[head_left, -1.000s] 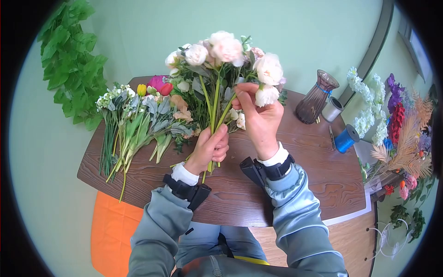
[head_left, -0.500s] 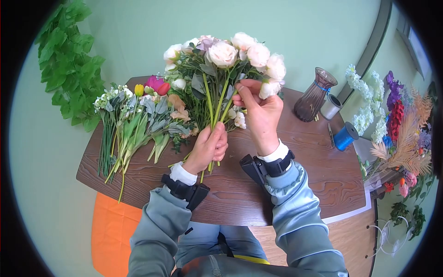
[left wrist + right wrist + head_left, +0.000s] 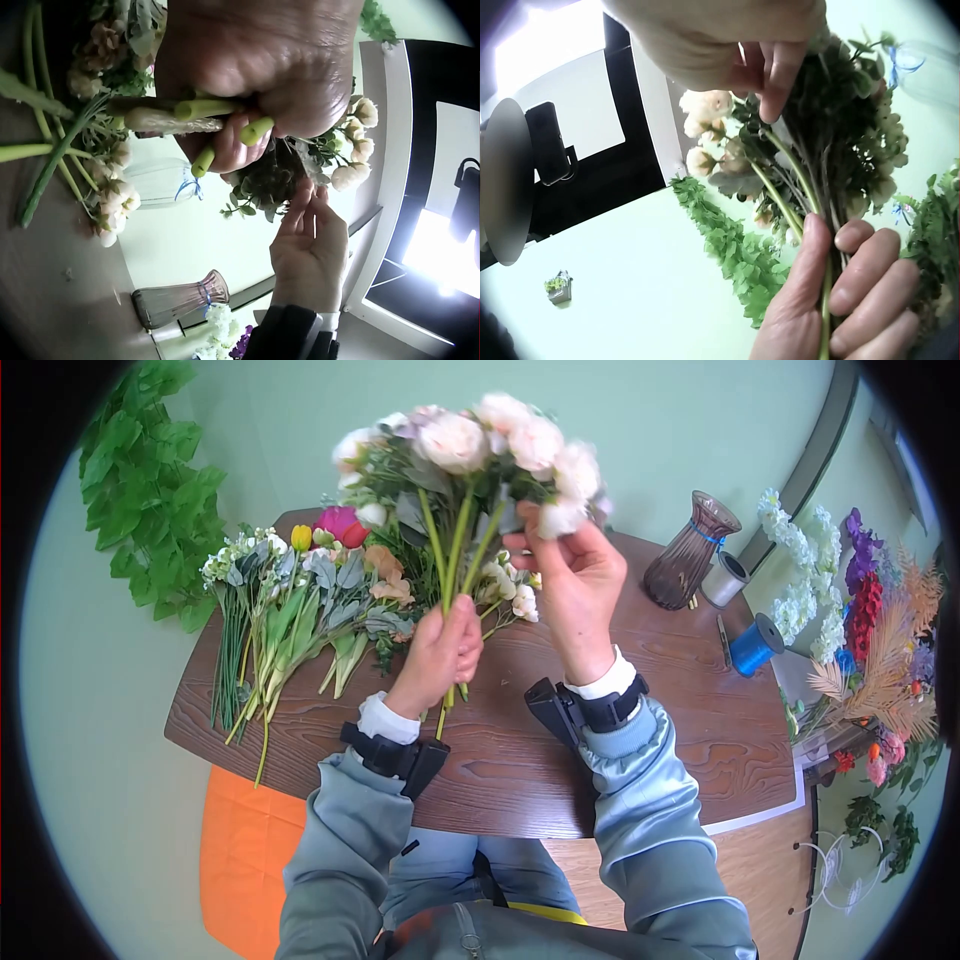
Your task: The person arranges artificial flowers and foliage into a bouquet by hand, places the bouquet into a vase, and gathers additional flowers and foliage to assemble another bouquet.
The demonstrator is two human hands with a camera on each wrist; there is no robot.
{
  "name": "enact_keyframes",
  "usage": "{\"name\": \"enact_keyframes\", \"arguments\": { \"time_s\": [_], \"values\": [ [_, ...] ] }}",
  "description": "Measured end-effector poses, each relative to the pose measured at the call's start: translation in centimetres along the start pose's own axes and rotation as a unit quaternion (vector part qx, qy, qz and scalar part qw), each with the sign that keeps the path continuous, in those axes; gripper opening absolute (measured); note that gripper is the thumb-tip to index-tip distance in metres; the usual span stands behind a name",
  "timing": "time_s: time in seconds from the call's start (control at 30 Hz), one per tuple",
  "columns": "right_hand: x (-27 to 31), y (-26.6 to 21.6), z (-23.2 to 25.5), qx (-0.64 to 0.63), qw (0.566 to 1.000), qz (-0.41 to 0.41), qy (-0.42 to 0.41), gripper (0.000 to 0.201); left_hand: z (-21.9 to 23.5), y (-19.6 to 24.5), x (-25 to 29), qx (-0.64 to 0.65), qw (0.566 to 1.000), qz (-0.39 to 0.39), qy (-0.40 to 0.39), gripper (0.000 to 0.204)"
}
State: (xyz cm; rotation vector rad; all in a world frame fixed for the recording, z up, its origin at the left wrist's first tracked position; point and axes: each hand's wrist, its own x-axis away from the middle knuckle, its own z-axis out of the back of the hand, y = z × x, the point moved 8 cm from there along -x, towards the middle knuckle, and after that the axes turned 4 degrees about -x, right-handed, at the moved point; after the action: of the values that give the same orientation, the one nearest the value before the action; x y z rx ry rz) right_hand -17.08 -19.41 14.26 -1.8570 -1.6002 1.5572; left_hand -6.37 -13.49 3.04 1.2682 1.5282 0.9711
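Observation:
A bouquet of pale pink and cream peonies (image 3: pixel 455 442) with grey-green leaves is held upright above the table. My left hand (image 3: pixel 438 655) grips its bundled green stems (image 3: pixel 462 550), thumb laid along the front, and the cut ends (image 3: pixel 259 131) poke out below the fist in the left wrist view. At the bouquet's right side is my right hand (image 3: pixel 580 580), palm turned up and fingers loosely bent. Its fingertips touch the leaves beneath a white bloom (image 3: pixel 563 518); the right wrist view shows one finger (image 3: pixel 781 82) stretched down against the foliage.
More cut flowers (image 3: pixel 290 620) lie across the left of the brown table (image 3: pixel 640 760). A purple-brown glass vase (image 3: pixel 690 555), a silver spool (image 3: pixel 724 580) and a blue ribbon spool (image 3: pixel 755 645) stand at the right. Further flowers (image 3: pixel 870 650) fill the right edge.
The bouquet turned so several white blooms swung to the right, then it rose and shifted left with my left hand. My right hand's fingertips have moved up beside the lowest bloom.

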Motion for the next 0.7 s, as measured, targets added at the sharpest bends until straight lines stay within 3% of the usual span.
{"name": "enact_keyframes", "arguments": {
  "time_s": [0.13, 0.2, 0.23, 0.27, 0.33, 0.4, 0.43, 0.67, 0.7],
  "values": [
    [0.1, -0.5, 0.1, 0.016, 0.998, 0.049, -0.030, 0.014, 1.7, 2.0, 0.1, 0.008, 0.999, -0.043, 0.022, 0.031],
    [-0.2, 1.0, 0.6, 0.050, 0.998, 0.038, -0.027, 0.013, 2.8, 3.2, 0.3, -0.006, 0.995, -0.081, 0.061, 0.031],
    [-0.4, 2.9, 0.5, 0.129, 0.989, -0.014, -0.072, 0.013, 3.5, 3.4, 0.3, -0.025, 0.993, -0.088, 0.079, 0.031],
    [-0.3, 4.9, 0.6, 0.206, 0.969, -0.066, -0.117, 0.013, 3.6, 3.5, 0.3, -0.025, 0.993, -0.087, 0.079, 0.031],
    [0.0, 7.5, 1.4, 0.251, 0.951, -0.077, -0.165, 0.016, 3.9, 3.9, 0.3, -0.019, 0.991, -0.096, 0.087, 0.031],
    [2.0, 11.5, 1.5, 0.374, 0.845, -0.204, -0.324, 0.019, 3.9, 3.9, 0.3, -0.021, 0.991, -0.095, 0.091, 0.031],
    [2.8, 11.8, 1.6, 0.376, 0.827, -0.244, -0.338, 0.023, 3.8, 3.8, 0.3, -0.023, 0.991, -0.094, 0.095, 0.031],
    [5.0, 14.5, 1.3, 0.429, 0.747, -0.247, -0.444, 0.026, 3.6, 3.0, 0.2, -0.067, 0.989, -0.092, 0.097, 0.030],
    [5.0, 14.3, 1.1, 0.444, 0.748, -0.190, -0.455, 0.026, 3.6, 2.9, 0.1, -0.063, 0.989, -0.089, 0.101, 0.029]
  ]
}}
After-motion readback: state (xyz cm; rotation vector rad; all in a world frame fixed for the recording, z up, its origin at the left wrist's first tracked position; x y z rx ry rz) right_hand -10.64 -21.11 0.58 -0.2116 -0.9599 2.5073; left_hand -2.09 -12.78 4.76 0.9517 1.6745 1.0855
